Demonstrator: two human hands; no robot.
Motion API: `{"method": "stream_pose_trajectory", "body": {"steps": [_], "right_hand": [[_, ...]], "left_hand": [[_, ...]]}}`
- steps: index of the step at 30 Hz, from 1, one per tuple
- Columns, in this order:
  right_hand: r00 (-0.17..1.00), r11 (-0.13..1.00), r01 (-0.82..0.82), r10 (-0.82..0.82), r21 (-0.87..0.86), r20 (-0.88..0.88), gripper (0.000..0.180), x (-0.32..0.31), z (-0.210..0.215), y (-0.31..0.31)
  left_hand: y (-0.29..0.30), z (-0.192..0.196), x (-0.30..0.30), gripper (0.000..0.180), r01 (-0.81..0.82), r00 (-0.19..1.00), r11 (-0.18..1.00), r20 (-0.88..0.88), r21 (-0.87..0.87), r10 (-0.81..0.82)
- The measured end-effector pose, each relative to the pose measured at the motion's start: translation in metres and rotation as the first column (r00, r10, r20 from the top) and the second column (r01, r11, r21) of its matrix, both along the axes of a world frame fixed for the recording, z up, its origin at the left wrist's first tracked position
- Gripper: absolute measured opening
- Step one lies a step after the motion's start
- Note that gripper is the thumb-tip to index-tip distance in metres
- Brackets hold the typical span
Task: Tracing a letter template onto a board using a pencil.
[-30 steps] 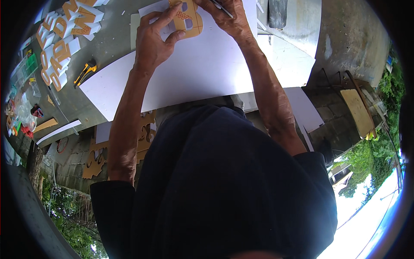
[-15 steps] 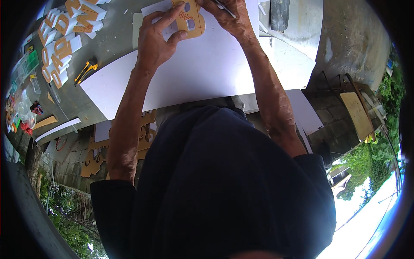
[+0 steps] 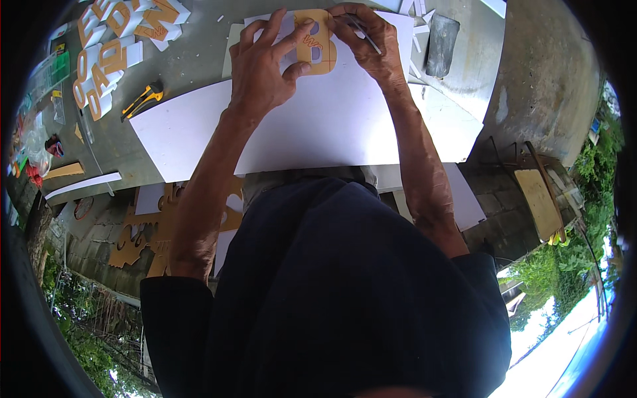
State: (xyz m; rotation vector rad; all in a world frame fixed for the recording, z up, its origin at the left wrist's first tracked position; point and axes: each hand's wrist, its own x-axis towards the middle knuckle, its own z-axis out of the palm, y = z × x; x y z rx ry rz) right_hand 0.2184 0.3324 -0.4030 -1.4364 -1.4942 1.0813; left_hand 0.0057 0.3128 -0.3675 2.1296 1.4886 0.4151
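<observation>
A tan cut-out letter with two openings and red scrawled marks lies on a white sheet. My left hand has its fingers spread, with the index fingertip and thumb touching the letter's left part. At the letter's upper right edge is my right hand, its fingers closed around a slim grey pen-like tool. The fingers partly cover this tool, so its exact kind is unclear.
Several tan-faced letters with white sides stand at the far left. Nearby lies a yellow-and-black utility knife. A dark rectangular block and white offcuts are at the right. Tan cut-out panels lie below the table edge.
The view has shifted, so the table and both hands appear lower in the picture. My left hand's fingers are spread wider, and my right hand keeps the slim tool by the letter.
</observation>
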Motion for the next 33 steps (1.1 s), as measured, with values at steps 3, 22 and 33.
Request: {"method": "stream_pose_trajectory", "body": {"steps": [3,22,33], "right_hand": [[0.999,0.999,0.001,-0.003,-0.047,-0.043,0.022,-0.001,0.002,0.0],[0.912,0.948,0.023,-0.149,0.317,0.381,0.02,0.052,0.01,0.022],[0.769,0.831,-0.471,0.222,0.296,0.599,0.016,0.083,0.004,0.068]], "left_hand": [[-0.002,0.009,0.004,0.073,0.035,0.994,0.995,-0.105,0.089,-0.025],[-0.006,0.01,0.015,0.056,0.201,0.95,0.976,-0.261,0.086,-0.173],[-0.009,0.004,0.011,0.056,0.202,0.954,0.972,-0.247,0.12,-0.167]]}}
